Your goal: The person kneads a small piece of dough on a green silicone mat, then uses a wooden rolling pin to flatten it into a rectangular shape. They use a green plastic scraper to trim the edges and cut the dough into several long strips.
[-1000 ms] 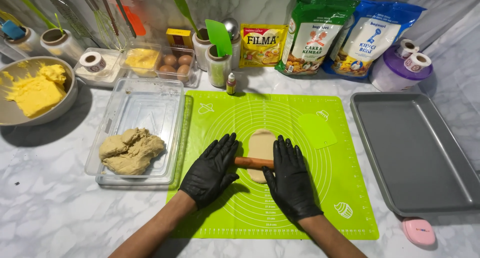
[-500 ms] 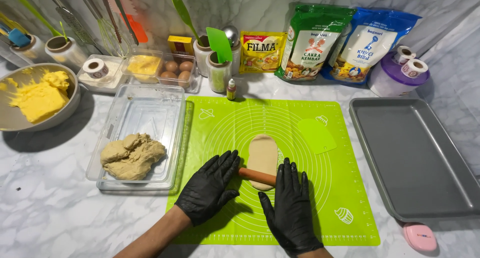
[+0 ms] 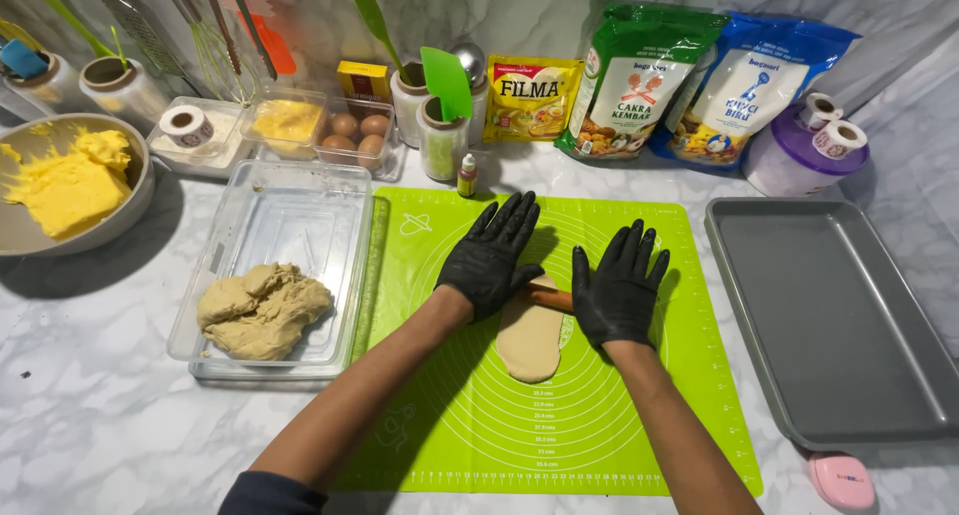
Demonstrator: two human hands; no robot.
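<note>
Dough [image 3: 529, 340] is lying mid-frame on the green mat [image 3: 599, 425], and the left hand [image 3: 489, 258] and right hand [image 3: 616, 287] are pressing flat-palmed, fingers spread, gripping nothing, on the wooden rolling pin [image 3: 550, 297]. Even pressure from both palms is probably what matters.

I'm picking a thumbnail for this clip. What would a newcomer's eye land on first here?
First the two black-gloved hands, left hand and right hand, pressed flat on a wooden rolling pin over an oval of pale dough, mid-way across the bright green baking mat. Next, the lump of dough in the clear tray left of the mat, and the yellow butter in the bowl at far left.
</note>
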